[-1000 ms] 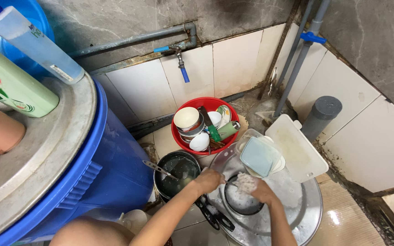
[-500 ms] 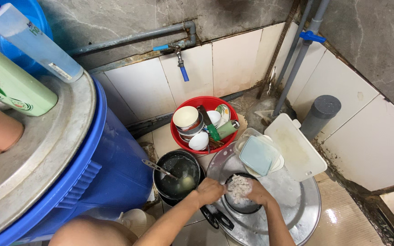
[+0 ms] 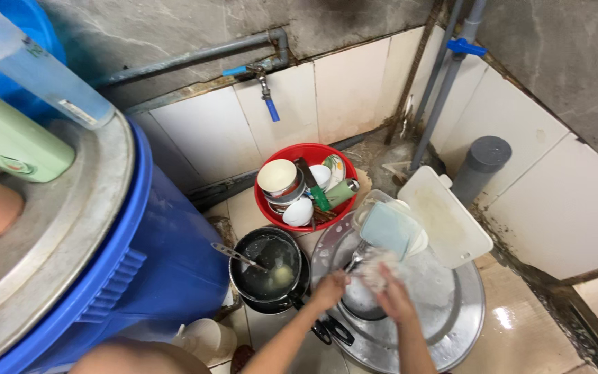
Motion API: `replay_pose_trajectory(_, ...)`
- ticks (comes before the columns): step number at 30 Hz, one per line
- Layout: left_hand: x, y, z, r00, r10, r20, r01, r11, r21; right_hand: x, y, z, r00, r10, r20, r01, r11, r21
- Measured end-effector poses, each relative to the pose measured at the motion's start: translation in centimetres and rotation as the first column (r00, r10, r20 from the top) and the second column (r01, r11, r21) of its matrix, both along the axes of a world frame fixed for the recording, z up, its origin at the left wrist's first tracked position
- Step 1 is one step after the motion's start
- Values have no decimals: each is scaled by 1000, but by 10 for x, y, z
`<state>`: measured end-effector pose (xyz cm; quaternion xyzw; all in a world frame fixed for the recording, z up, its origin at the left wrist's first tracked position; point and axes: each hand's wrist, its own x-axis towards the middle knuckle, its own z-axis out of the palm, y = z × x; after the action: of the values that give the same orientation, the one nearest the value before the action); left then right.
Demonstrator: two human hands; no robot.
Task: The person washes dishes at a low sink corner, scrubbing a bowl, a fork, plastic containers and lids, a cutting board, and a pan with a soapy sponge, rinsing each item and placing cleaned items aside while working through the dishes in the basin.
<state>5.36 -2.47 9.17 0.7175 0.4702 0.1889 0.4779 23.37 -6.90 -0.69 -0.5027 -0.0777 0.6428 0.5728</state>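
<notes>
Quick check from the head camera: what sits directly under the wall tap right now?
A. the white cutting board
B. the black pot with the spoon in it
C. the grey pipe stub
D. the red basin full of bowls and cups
D: the red basin of bowls sits on the floor just below the blue-handled tap, while the black pot lies nearer the person, by the left hand.

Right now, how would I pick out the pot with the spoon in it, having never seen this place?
Start at the big blue barrel on the left. On the floor beside it, below the red basin of dishes, sits the black pot. Unlike the wide metal tray next to it, it is dark and deep, with a spoon handle sticking out.
</notes>
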Motion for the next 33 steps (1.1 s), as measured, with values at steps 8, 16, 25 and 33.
replay_pose_trajectory(8, 52, -43, 10, 996, 64, -66, -67, 997, -34, -26, 19, 0, 777, -312, 547, 341, 939, 51)
replay_pose_trajectory(16, 47, -30, 6, 999, -32, 29, 33, 999, -23, -27, 20, 0, 939, -310, 152, 311, 950, 16)
replay_pose_trajectory(25, 41, -56, -6, 962, 121, 246, -120, 993, -20, -24, 19, -2, 932, -305, 195, 290, 951, 104)
replay_pose_trajectory(33, 4, -73, -14, 918, 392, 60, -278, 744, -608, 26, 23, 3, 916, -401, 29, 402, 912, -83)
